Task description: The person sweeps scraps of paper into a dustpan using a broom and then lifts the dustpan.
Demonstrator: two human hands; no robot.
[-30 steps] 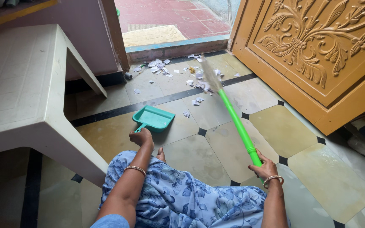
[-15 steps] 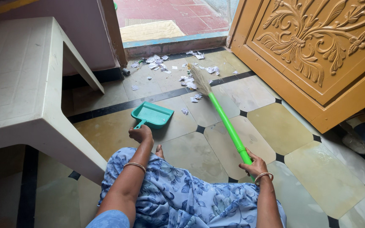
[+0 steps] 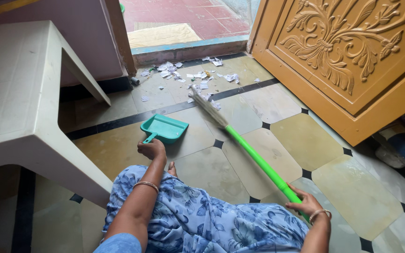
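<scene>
Blue floral dress and thin bangles, seen from above.

The garment is light blue cloth printed all over with darker blue flowers and leaves, falling in soft folds. A plain paler blue sleeve shows at the left arm (just its edge in view). A slim metal bangle rings the left wrist, and a matching bangle rings the right wrist.

The broom bristles blur far on the floor, its handle end hides under the right hand, and the door runs off the right edge.
</scene>
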